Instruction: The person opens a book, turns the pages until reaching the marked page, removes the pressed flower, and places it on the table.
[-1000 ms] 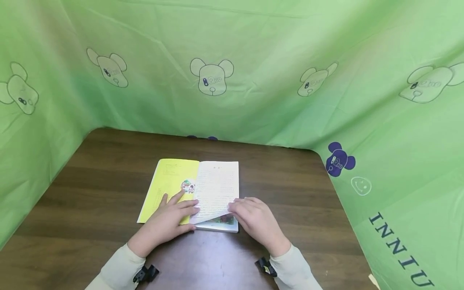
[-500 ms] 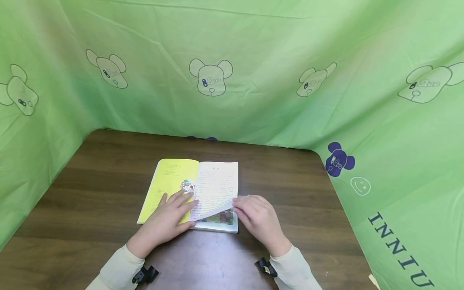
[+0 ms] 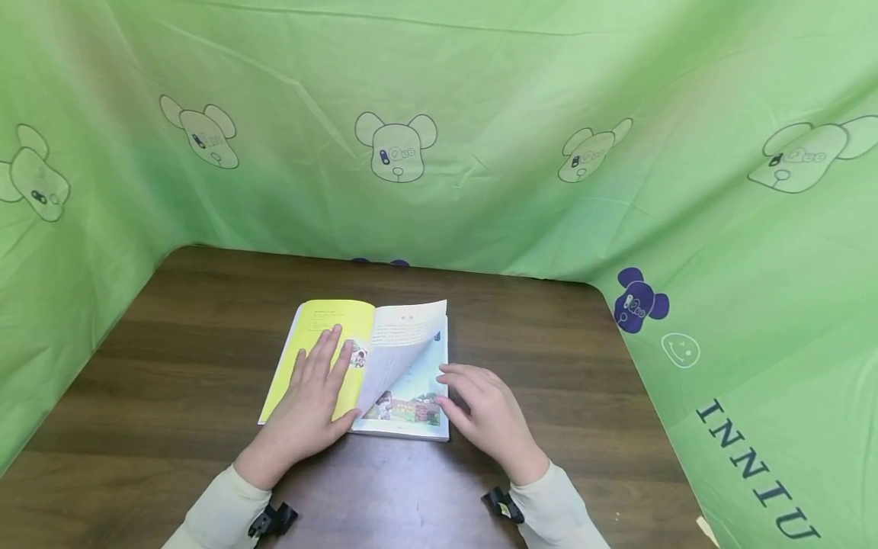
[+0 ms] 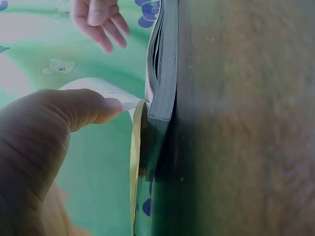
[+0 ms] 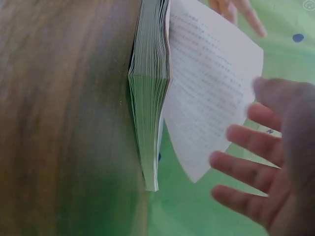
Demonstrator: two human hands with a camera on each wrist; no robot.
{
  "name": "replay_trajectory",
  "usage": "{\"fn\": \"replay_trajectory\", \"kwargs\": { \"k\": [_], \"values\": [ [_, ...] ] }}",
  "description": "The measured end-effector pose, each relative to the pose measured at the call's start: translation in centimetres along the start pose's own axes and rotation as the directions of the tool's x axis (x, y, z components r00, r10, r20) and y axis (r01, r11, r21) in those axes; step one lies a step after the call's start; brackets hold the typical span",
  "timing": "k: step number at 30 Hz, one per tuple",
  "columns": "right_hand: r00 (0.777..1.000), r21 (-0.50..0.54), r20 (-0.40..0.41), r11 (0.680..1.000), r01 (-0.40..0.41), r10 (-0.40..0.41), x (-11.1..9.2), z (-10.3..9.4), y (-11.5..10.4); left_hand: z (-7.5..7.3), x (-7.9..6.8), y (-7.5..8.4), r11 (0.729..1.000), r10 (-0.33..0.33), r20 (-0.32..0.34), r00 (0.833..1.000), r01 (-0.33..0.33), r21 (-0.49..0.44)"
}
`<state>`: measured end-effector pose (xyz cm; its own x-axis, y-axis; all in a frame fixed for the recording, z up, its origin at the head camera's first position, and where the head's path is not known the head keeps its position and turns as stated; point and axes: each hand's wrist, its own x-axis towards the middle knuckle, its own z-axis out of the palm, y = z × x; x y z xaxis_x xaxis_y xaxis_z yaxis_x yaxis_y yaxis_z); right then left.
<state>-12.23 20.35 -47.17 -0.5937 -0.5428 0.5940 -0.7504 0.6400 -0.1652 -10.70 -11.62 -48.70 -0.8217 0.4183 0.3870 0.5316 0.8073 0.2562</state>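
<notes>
An open book [image 3: 405, 436] lies on the table, its left side a yellow page [image 3: 325, 314] with a small round picture. One white text page [image 3: 391, 366] stands lifted and curls over toward the left. Beneath it shows a light blue page [image 3: 418, 408] with a coloured scene. My left hand [image 3: 302, 412] rests with spread fingers on the yellow page. Its thumb [image 4: 88, 105] touches the lifted page by the spine. My right hand [image 3: 490, 419] hovers by the book's right edge, fingers apart and holding nothing. In the right wrist view the raised page [image 5: 211, 83] stands beyond the loose fingers [image 5: 246, 169].
The brown wooden table [image 3: 562, 366] extends around the book. A green cloth [image 3: 480, 191] with printed bear heads hangs at the back and both sides. Dark cameras sit at both wrists, the left one [image 3: 273, 520] and the right one [image 3: 504, 505].
The page's lower right corner has lifted from my right fingers and swung left, uncovering more of the picture page. My right fingers have opened. My left fingers have slid up the yellow page.
</notes>
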Motion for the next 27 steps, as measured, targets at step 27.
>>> {"fn": "replay_trajectory", "kwargs": {
  "k": [27],
  "values": [
    [0.846, -0.007, 0.525, 0.995, -0.099, 0.088, -0.8, 0.9, -0.1, 0.5, -0.3, -1.2, 1.0, -0.019, 0.218, 0.976, 0.017, 0.01]
  ]
}}
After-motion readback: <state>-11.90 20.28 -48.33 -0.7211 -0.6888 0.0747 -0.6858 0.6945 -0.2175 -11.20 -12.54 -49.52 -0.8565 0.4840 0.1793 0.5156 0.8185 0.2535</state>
